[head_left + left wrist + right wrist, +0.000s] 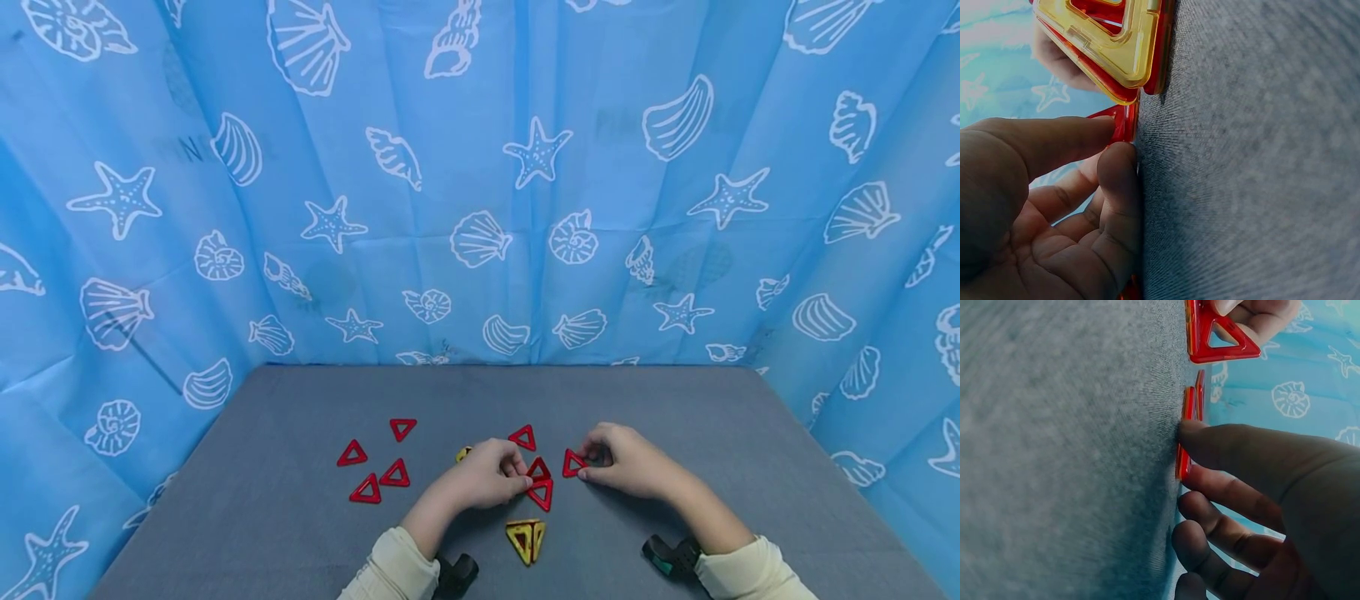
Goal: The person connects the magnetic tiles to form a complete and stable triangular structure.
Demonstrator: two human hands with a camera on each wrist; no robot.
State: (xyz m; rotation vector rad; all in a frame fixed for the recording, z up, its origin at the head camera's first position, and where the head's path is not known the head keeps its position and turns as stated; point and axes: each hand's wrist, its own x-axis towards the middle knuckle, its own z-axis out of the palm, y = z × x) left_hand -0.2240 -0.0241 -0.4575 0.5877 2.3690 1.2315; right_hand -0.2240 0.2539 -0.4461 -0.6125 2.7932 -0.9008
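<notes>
Left hand (491,473) and right hand (630,462) work close together near the middle of the counter (660,396), each narrowed to a thumb-and-finger pinch on red plastic. In the left one sits a raised tile (539,462), taken by its side; the right wrist view shows it apparently tipped up off the cloth with its face turned toward the other hand, a pose that a flat piece would hardly hold unaided, so the pinch probably props it. Just nearer the person, a lower tile (548,495) appears to meet its base, which would give it something to stand against. Apart from these two, the right one nips an outer tile (567,463) low, almost level with the cloth, the thumb on the near side and a finger beyond; a hollow triangle so thin offers little but its rim to hold. Beyond them lies a back tile (530,437). Four loose tiles (365,499) are spread at the left, well clear of the hands, perhaps so that the middle has working room. A yellow piece (532,542) rests nearest the person, and a yellow bit (463,454) peeps from behind the left wrist, too hidden to make out.
</notes>
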